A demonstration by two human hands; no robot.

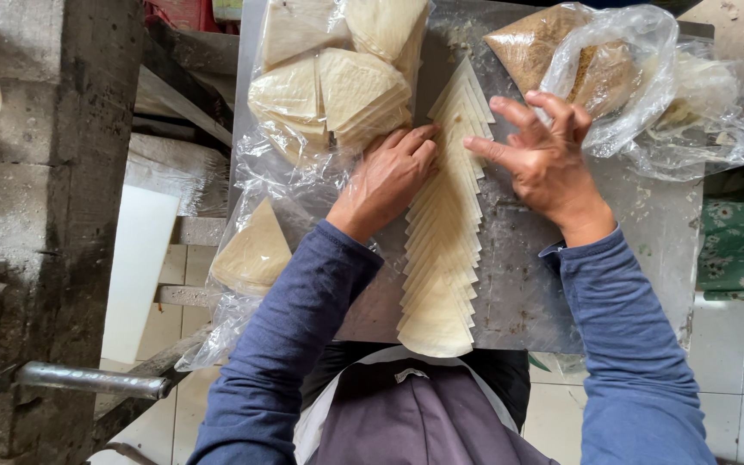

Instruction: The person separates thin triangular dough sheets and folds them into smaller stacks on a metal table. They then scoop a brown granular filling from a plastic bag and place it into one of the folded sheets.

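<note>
Two hands on fanned triangular wrappers (443, 232) — left hand (387, 179) flat, fingers (420, 142) together, pressing; right hand (547, 155) splayed wide, forefinger (486, 151) touching the row's edge — gripping nothing.

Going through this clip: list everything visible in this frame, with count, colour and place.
Row of wedge-shaped sheets: one overlapping line, pale cream, down the middle of the board.
Metal board: one, grey and dusty, under everything.
Clear bags of wedge stacks: count unclear, cream contents, upper left of the board.
Single bagged wedge stack: one, cream, left edge.
Bags of brown filling: about two, clear plastic, upper right.
Metal pipe: one, grey, lower left.
Floral cloth: one, green, right edge.
Floor tiles: white, below.
Apron: one, grey-purple, bottom centre.
Left hand: flat on the row's left side.
Right hand: fingers spread, touching the row's right edge.
</note>
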